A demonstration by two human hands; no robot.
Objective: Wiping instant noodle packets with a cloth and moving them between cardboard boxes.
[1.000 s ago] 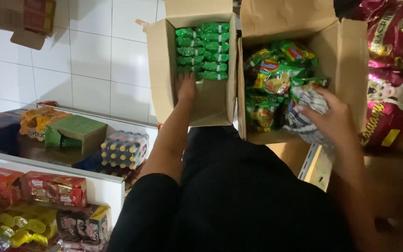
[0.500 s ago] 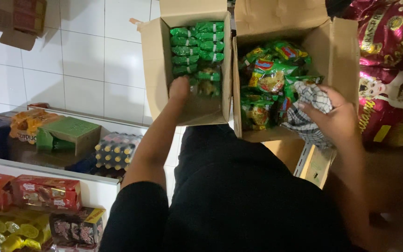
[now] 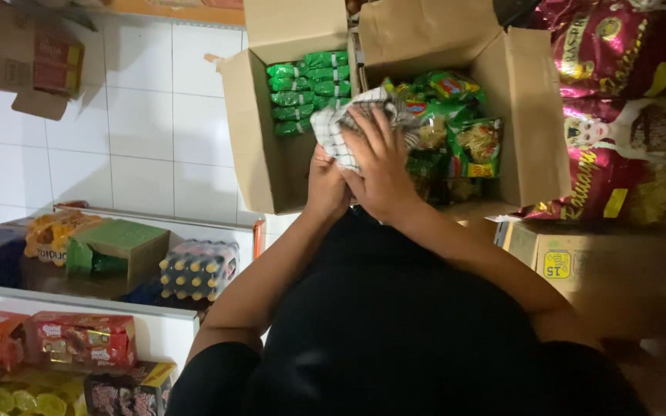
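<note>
Both hands meet over the two open cardboard boxes on my lap. My right hand (image 3: 383, 166) lies spread on top of a white and dark checked cloth (image 3: 338, 125). My left hand (image 3: 325, 185) is under it, gripping the cloth's lower part. The left box (image 3: 252, 135) holds rows of green packets (image 3: 306, 88) along its far side. The right box (image 3: 529, 115) is filled with green and yellow snack packets (image 3: 464, 139).
Large dark red bags (image 3: 626, 115) are stacked at the right, with a small carton (image 3: 556, 258) below them. At the left a white shelf (image 3: 79, 300) carries a green box (image 3: 113, 246), a shrink-wrapped pack of small bottles (image 3: 198, 270) and red packages (image 3: 79, 339). The wall is white tile.
My right hand carried the checked cloth from the right box leftward to the middle. My left hand left the left box and came to meet it at the cloth.
</note>
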